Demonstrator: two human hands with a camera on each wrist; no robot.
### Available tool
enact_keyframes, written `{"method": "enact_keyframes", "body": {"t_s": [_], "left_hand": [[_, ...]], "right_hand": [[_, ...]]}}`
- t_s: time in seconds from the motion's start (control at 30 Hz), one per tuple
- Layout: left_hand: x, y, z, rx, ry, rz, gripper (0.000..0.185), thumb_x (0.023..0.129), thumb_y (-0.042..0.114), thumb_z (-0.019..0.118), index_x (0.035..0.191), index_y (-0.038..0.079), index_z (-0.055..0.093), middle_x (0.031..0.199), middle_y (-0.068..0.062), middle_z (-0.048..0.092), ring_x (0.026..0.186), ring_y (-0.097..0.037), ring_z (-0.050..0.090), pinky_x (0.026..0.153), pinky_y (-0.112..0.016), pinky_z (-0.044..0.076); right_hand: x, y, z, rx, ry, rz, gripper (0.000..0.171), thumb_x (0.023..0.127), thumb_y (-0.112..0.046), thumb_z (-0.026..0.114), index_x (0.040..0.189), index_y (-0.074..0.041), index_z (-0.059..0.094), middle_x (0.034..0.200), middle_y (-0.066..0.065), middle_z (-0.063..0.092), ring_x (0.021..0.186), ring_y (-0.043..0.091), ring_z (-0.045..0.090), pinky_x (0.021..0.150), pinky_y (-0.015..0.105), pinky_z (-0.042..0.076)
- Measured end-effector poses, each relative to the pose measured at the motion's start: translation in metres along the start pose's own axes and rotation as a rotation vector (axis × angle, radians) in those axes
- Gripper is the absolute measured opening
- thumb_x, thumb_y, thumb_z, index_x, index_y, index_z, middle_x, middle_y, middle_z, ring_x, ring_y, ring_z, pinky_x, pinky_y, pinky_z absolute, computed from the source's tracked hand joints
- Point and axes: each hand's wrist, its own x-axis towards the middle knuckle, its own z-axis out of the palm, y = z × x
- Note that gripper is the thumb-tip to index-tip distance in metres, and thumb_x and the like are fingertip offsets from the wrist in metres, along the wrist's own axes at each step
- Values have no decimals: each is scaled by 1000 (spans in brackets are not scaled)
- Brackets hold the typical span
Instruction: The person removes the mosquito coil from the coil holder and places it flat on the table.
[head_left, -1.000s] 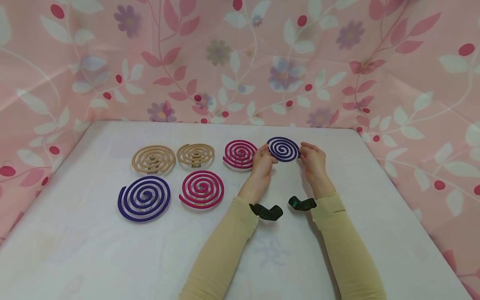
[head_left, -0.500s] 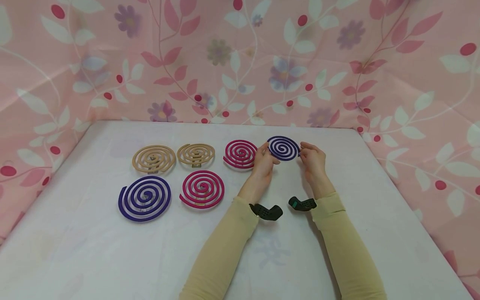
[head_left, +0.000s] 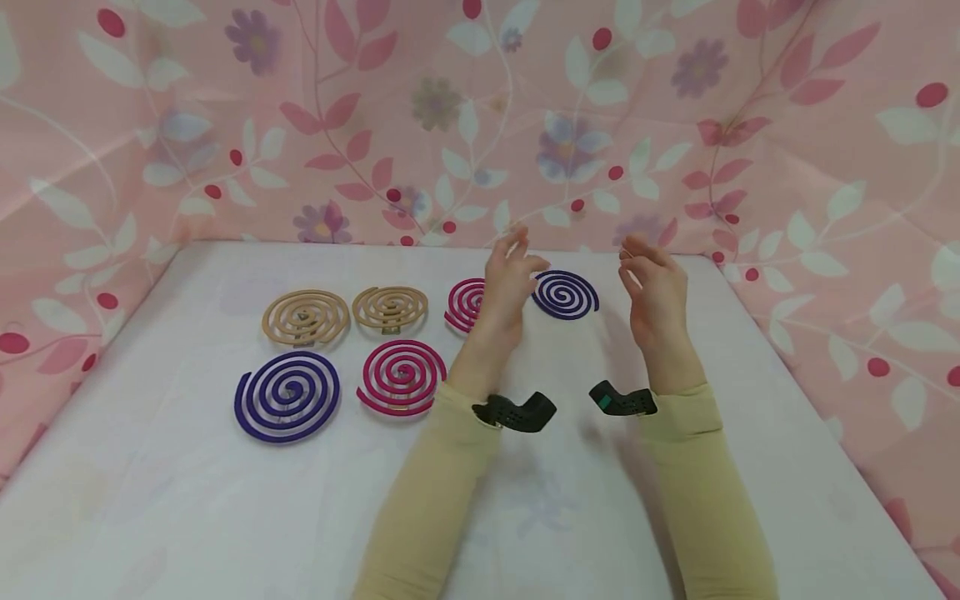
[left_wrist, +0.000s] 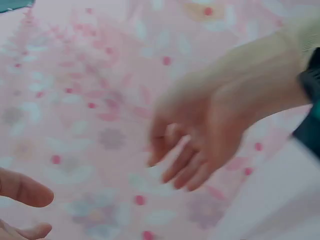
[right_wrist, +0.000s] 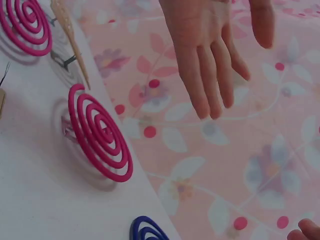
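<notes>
A dark blue mosquito coil (head_left: 565, 295) lies level near the back right of the table, between my two hands and touched by neither. My left hand (head_left: 507, 287) is raised at its left, fingers loosely extended and holding nothing; it partly covers a magenta coil (head_left: 462, 304) behind it. To the coil's right, my right hand (head_left: 656, 296) is lifted with loosely bent fingers and nothing in them. In the right wrist view the magenta coil (right_wrist: 102, 132) sits on a small stand, and the edge of the blue coil (right_wrist: 147, 230) shows at the bottom.
Two tan coils (head_left: 306, 317) (head_left: 391, 309) stand on small metal stands at the back left. In front of them are another dark blue coil (head_left: 288, 397) and a second magenta coil (head_left: 402, 377). A floral cloth (head_left: 450, 125) hangs behind the white table (head_left: 187, 517).
Both hands have let go of the dark blue coil's edges and moved up and apart, the left leftward, the right rightward. The coil stays in place behind them.
</notes>
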Motion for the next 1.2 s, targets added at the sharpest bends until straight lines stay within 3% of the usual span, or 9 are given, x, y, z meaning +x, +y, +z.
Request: {"method": "enact_keyframes", "body": {"t_s": [0.17, 0.4, 0.63, 0.93, 1.2], "left_hand": [[-11, 38, -20, 17, -10, 45, 54, 83, 1, 56, 135, 15, 45, 146, -3, 39, 136, -14, 32, 108, -50, 29], [-24, 64, -36, 125, -16, 129, 55, 84, 7, 57, 136, 18, 44, 146, 1, 37, 136, -14, 30, 111, -45, 27], [-28, 77, -56, 301, -89, 149, 56, 85, 9, 58, 138, 18, 42, 147, -1, 36, 135, -14, 32, 111, -39, 27], [-30, 84, -99, 427, -129, 96, 60, 86, 7, 55, 142, 14, 35, 150, -6, 32, 139, -24, 26, 113, -45, 24], [-33, 93, -125, 399, -129, 102, 57, 90, 7, 52, 144, 8, 32, 149, -12, 33, 135, -24, 34, 112, -44, 27]], "right_hand": [[-11, -16, 6, -22, -47, 17, 26, 91, 1, 50, 112, -6, 64, 122, 7, 53, 112, 20, 49, 110, 38, 31], [-22, -23, 15, -43, -99, 1, 29, 92, -3, 53, 119, -4, 61, 123, 8, 55, 112, 21, 49, 109, 40, 31], [-32, -25, 27, -134, -170, -1, 31, 93, -5, 50, 123, -4, 56, 130, 10, 48, 117, 23, 45, 110, 42, 30], [-35, -16, 38, -107, -184, 48, 33, 92, 0, 49, 124, -2, 54, 129, 12, 48, 108, 21, 50, 108, 43, 32], [-40, -17, 37, -69, -204, 59, 36, 92, -1, 49, 129, -1, 50, 131, 11, 45, 114, 25, 47, 110, 43, 30]]}}
